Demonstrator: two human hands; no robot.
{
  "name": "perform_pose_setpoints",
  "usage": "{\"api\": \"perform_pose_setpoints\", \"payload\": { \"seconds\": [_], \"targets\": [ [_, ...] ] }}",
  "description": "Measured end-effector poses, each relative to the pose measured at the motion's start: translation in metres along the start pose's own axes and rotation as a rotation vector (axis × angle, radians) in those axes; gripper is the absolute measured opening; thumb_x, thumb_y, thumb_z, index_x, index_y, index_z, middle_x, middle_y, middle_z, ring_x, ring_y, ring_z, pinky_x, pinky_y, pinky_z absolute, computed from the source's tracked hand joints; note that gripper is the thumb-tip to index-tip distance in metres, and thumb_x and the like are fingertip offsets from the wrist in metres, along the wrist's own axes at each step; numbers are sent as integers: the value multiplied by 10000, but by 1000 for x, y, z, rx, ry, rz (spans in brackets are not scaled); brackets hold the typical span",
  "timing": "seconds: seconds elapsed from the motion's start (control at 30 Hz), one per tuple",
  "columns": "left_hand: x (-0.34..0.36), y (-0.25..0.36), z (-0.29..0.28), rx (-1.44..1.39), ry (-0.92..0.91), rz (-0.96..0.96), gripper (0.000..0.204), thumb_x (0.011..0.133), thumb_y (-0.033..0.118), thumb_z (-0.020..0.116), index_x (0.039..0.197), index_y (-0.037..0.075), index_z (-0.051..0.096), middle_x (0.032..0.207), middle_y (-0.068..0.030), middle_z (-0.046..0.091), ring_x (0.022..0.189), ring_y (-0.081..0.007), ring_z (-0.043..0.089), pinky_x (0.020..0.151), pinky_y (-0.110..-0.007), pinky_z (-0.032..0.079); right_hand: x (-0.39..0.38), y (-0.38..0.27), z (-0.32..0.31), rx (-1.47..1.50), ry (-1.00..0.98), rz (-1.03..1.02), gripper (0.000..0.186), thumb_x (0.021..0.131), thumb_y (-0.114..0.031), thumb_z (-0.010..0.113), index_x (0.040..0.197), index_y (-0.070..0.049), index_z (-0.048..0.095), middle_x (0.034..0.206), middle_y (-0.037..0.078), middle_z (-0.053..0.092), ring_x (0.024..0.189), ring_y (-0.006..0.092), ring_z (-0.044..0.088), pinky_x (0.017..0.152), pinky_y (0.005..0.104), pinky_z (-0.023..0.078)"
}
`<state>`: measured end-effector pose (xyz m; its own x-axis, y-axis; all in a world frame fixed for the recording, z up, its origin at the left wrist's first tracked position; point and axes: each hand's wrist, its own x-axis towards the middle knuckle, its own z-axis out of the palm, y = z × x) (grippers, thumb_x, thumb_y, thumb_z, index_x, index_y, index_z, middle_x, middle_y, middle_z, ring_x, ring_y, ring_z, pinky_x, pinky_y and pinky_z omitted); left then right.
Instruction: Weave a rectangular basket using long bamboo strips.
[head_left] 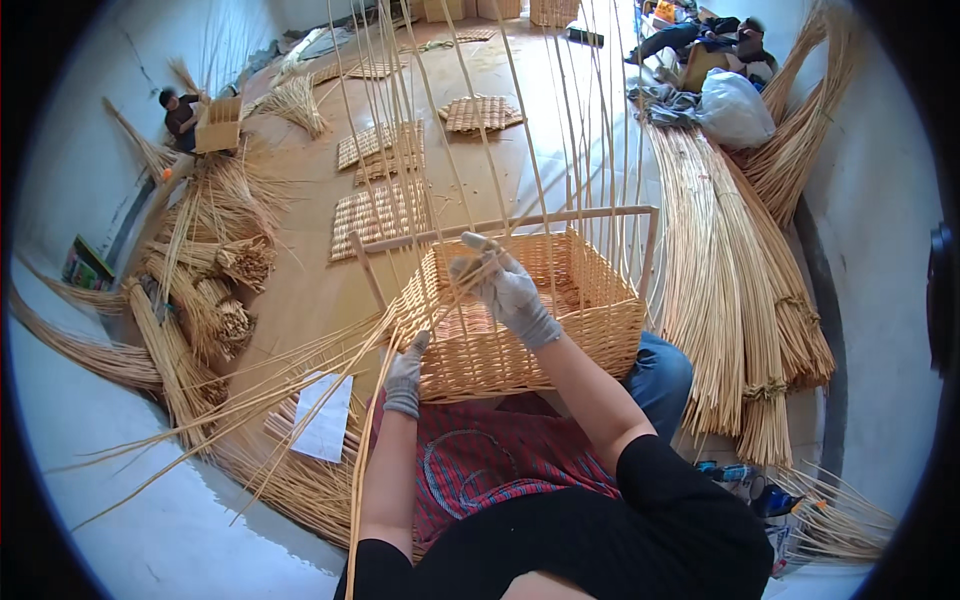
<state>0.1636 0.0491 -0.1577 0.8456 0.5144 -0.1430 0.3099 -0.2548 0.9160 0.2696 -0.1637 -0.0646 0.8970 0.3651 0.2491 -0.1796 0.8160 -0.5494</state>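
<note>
A rectangular wicker basket rests across my lap, with long upright stakes rising from it and a wooden frame standing over its rim. My gloved right hand is raised over the basket, gripping pale weaving rods that slant down toward the lower left. My gloved left hand is closed at the basket's front left corner, around rods or the woven edge; I cannot make out which. More loose rods fan out to the left from that corner.
Rod bundles flank me, with more at left. Woven mats lie on the floor ahead. A white paper is at lower left. Another person sits far left beside a box; clothes and a white bag lie back right.
</note>
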Motion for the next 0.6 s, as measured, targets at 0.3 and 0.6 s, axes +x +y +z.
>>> {"api": "perform_pose_setpoints", "payload": {
  "seconds": [0.3,0.6],
  "targets": [
    [27,-40,8,-367,-32,52,974,750,454,891,1452,-34,424,1398,-170,578,1209,-278,573,1053,-379,445,92,1,73,-1671,-388,-777,399,934,-165,683,1327,-143,622,1114,152,681,927,287,674,912,385,570],
    [1,17,9,-172,-96,-164,819,760,571,846,1278,-29,641,1173,-121,685,997,-204,616,866,-368,514,88,-2,85,-1515,-320,-476,894,793,-77,768,1562,-137,317,1122,223,661,1000,414,638,841,459,532]
  ]
}}
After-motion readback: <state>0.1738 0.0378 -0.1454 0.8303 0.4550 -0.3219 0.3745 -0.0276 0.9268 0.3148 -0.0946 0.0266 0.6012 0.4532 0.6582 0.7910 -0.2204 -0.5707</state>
